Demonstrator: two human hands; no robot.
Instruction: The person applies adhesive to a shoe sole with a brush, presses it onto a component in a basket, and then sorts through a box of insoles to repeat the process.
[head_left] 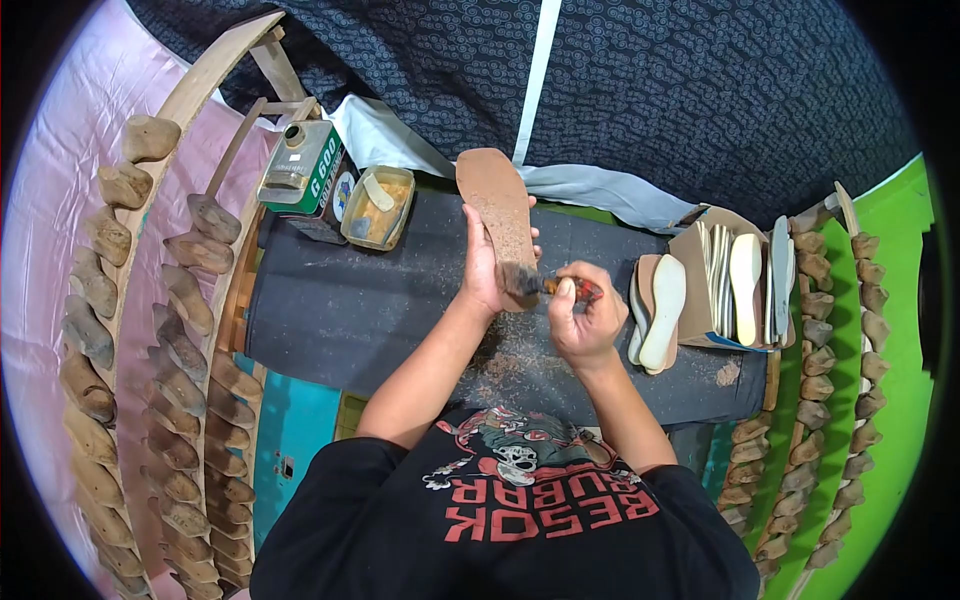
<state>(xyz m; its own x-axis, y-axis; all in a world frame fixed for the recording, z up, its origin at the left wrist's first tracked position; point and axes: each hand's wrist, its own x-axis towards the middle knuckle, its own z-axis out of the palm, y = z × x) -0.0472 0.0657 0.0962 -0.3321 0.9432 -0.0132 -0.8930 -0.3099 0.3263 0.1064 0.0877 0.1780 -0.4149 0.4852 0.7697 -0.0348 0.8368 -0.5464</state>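
Note:
My left hand [483,270] is wrapped round a brown shoe insole [497,195] from beneath, thumb along one edge and fingertips showing at the other. The insole is held up above the dark table, its upper face speckled with small crumbs. In my closed right hand [588,318] is a brush [553,286] with a dark, red-marked handle. Its bristles touch the insole near the lower end. Closest to my right hand, a few loose insoles [663,300], white and brown, lie overlapping on the table.
A cardboard box [690,250] of upright insoles stands at the right. At the back left are a metal can [305,175] and a plastic tub [385,228]. Crumbs lie on the dark table cover [330,300]. Racks of wooden shoe lasts [180,345] line both sides.

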